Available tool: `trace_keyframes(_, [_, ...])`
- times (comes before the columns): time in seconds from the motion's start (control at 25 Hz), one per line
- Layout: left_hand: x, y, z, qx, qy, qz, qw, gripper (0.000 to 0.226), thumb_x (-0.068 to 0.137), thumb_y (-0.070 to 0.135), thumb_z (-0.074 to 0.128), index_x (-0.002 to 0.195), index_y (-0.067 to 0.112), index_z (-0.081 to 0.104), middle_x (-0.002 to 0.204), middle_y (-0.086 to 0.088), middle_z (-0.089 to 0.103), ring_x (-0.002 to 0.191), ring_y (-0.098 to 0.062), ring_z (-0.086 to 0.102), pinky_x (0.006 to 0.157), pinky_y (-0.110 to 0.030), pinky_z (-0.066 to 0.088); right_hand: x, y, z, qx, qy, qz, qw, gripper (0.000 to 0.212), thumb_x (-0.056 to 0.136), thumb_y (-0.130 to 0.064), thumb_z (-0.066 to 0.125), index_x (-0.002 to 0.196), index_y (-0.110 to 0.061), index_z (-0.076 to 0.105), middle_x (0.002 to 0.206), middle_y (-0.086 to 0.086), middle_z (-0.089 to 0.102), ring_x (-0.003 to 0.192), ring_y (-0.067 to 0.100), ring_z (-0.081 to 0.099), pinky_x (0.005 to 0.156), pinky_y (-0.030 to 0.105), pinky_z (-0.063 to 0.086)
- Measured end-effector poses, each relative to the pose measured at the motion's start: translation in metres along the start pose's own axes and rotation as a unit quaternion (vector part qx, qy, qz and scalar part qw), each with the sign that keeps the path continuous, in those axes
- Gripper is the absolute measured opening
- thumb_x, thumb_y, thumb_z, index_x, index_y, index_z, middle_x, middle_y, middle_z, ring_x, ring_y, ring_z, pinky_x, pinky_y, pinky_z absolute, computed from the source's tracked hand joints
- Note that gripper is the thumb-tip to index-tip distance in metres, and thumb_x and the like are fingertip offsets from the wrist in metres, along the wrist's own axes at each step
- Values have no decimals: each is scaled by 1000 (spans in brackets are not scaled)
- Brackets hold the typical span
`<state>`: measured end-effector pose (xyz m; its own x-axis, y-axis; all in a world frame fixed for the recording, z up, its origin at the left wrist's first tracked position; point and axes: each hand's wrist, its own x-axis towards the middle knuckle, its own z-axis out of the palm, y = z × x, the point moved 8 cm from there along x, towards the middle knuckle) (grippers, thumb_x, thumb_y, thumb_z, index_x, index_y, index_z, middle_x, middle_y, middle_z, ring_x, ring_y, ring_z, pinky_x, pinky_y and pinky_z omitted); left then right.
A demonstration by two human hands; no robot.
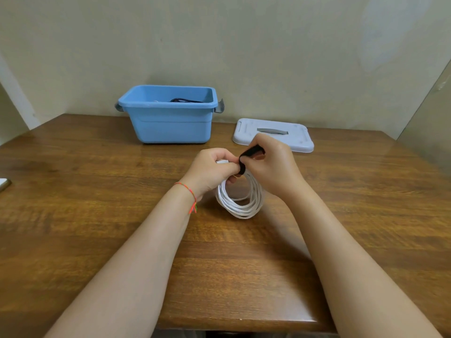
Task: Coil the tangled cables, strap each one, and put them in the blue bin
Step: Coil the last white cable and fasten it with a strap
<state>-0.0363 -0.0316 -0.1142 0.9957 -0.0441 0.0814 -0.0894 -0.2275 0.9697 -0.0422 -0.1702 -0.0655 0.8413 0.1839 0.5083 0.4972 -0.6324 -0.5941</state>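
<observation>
— So, where is the white cable [240,198]?

— Coiled, standing on edge on the wooden table [97,191] near the middle, its top held between both hands. The left hand [212,170] has its fingers curled round the top of the coil. The right hand [271,164] pinches a black strap [249,156], which loops over the coil's top at the point where the hands meet.

— And the blue bin [170,123]?

— At eleven o'clock from the hands, back by the wall, well apart from them. Its top is open; something dark, probably a black cable [186,100], shows just over the rim. The grey lid [297,139] lies flat at one o'clock, just beyond the right hand.

— Room to move?

— Bare tabletop lies between the hands and the bin, and out toward three and nine o'clock. The near table edge runs at six o'clock under the forearms. A pale object [3,182] sits at the frame's edge at nine o'clock; I cannot tell what it is.
</observation>
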Motion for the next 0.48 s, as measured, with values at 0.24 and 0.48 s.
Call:
trace_keyframes(0.24, [-2,6,-2,-12,-5,9,1000,6,84,13,76,86,9,72,72,-1,72,59,-7,60,57,-19,49,0,8,-5,77,42,75,993,13,78,-11,75,84,-8,63,78,2,65,80,18,61,70,31,49])
trace_keyframes(0.48, [-2,7,-9,1,35,25,999,8,84,17,77,87,11,72,70,4,69,59,-4,62,57,-17,48,-9,27,12,203,-66,234,949,38,85,-38,74,118,-20,68,99,-7,71,95,5,65,74,20,46])
